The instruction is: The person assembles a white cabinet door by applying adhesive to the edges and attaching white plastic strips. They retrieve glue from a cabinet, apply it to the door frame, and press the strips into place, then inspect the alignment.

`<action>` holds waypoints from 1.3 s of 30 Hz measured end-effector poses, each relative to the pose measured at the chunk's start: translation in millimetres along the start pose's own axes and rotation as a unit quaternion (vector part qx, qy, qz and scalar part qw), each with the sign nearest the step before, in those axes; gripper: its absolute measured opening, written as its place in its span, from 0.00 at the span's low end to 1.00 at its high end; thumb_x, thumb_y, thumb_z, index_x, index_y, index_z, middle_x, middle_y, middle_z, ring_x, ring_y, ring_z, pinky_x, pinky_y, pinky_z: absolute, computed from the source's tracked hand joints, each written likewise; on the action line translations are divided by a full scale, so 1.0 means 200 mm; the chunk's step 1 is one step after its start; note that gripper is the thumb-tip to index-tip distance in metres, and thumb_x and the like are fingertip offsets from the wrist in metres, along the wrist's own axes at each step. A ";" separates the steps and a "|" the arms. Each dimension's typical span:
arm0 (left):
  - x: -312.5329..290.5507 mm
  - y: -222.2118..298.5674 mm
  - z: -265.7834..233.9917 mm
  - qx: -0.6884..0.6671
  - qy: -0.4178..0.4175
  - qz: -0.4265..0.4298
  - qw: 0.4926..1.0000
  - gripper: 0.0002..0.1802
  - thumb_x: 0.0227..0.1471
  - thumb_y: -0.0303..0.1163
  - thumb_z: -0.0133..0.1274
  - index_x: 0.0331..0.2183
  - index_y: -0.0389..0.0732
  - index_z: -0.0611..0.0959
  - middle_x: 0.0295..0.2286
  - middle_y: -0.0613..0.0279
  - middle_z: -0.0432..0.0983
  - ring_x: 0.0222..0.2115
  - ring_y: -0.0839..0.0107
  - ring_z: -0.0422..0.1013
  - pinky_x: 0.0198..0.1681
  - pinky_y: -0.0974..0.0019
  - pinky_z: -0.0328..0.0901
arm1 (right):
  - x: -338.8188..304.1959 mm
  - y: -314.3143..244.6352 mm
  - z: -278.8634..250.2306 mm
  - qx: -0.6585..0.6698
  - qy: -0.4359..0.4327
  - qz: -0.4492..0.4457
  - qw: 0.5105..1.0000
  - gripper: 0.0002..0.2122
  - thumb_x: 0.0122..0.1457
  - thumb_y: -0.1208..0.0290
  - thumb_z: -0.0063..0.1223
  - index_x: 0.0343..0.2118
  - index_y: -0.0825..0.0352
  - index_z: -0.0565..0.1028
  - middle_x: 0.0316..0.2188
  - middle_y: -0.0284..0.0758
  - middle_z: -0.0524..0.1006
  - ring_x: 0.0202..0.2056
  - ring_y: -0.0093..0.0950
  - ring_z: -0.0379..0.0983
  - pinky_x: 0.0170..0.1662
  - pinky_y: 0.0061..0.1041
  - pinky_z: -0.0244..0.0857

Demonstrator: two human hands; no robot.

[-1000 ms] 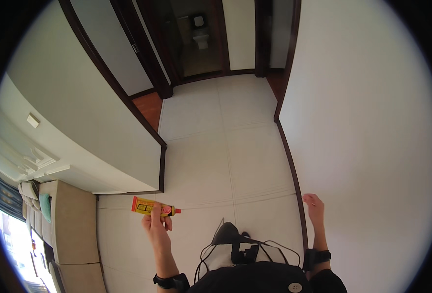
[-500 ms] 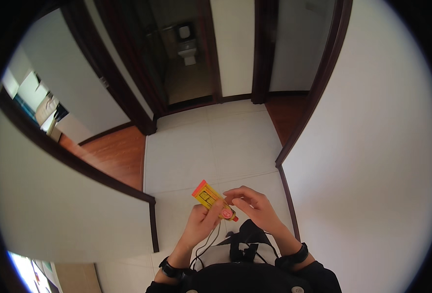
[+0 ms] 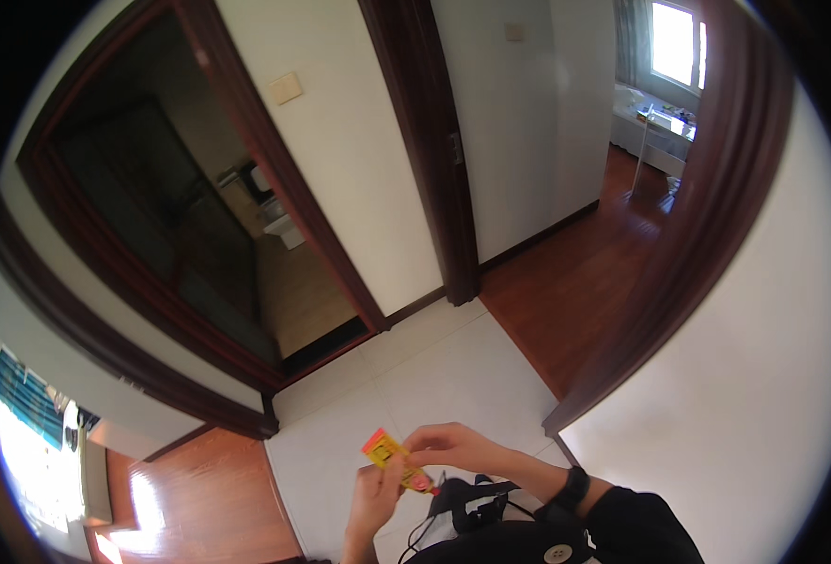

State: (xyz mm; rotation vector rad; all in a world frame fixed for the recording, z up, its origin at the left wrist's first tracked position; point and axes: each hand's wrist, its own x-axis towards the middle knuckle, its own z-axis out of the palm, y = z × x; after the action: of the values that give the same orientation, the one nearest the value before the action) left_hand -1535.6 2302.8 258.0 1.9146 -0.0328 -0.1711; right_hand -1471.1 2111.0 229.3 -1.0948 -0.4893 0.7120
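A yellow squeeze tube (image 3: 387, 451) with an orange-red flat end and a small red cap slants across in front of me, its cap end lower right. My left hand (image 3: 373, 496) grips it from the left, thumb lying over its printed face. From the right, my right hand (image 3: 458, 449) reaches over with bent fingers, and the fingertips meet the tube's side next to my left thumb. Part of the tube is covered by both hands. A black band (image 3: 575, 486) circles my right wrist.
Pale floor tiles (image 3: 415, 376) lie ahead. A dark-framed doorway with a toilet (image 3: 287, 230) inside stands ahead left. Wooden-floored rooms open at right, with a white table (image 3: 660, 122), and at lower left (image 3: 199, 498). A white wall (image 3: 716, 414) runs close on my right.
The view has turned right and moved closer to the doorways, bringing the bright right-hand room into sight. My right fingers have come from beside the tube to its side; my left hand keeps holding it.
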 end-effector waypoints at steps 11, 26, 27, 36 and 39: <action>1.67 0.04 0.07 0.070 -0.154 0.010 0.986 0.23 0.62 0.41 0.43 0.25 0.32 0.80 0.14 0.65 0.69 0.15 0.78 0.62 0.18 0.71 0.57 | 0.76 -0.24 -1.17 0.062 0.141 -0.027 0.988 0.05 0.58 0.74 0.54 0.33 0.69 0.73 0.30 0.29 0.75 0.36 0.17 0.70 0.42 0.18 0.63; 3.63 0.87 1.74 0.093 -0.292 0.358 0.882 0.12 0.58 0.32 0.49 0.27 0.35 0.80 0.19 0.51 0.74 0.18 0.56 0.72 0.20 0.61 0.64 | 0.24 -0.94 -2.97 0.272 0.372 -0.122 0.879 0.19 0.68 0.53 0.32 0.31 0.64 0.68 0.23 0.25 0.65 0.24 0.17 0.60 0.29 0.16 0.56; 3.71 0.94 1.83 0.090 -0.322 0.344 0.877 0.12 0.57 0.33 0.50 0.28 0.35 0.81 0.19 0.51 0.75 0.18 0.58 0.73 0.20 0.62 0.64 | 0.20 -1.01 -3.08 0.320 0.376 -0.147 0.857 0.19 0.68 0.52 0.31 0.29 0.63 0.68 0.21 0.24 0.62 0.22 0.15 0.56 0.26 0.15 0.53; 4.46 1.32 2.74 0.001 -0.427 0.161 0.890 0.13 0.57 0.34 0.52 0.28 0.34 0.81 0.16 0.67 0.72 0.16 0.81 0.67 0.17 0.74 0.59 | -0.04 -1.54 -4.20 0.146 0.551 -0.111 0.814 0.18 0.69 0.58 0.30 0.24 0.61 0.63 0.19 0.22 0.56 0.22 0.15 0.51 0.26 0.18 0.49; 4.76 1.43 3.14 -0.077 -0.431 0.081 0.895 0.13 0.60 0.35 0.49 0.26 0.38 0.79 0.14 0.75 0.65 0.14 0.86 0.60 0.15 0.77 0.53 | -0.13 -1.66 -4.68 0.091 0.587 -0.187 0.782 0.16 0.69 0.59 0.32 0.27 0.62 0.67 0.22 0.20 0.60 0.24 0.14 0.53 0.27 0.16 0.51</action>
State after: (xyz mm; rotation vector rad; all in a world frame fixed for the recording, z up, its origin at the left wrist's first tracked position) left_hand -661.0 1516.6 218.4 1.5321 -0.7495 -0.8703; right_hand -764.3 1415.7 170.3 -1.0032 0.4433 -0.3444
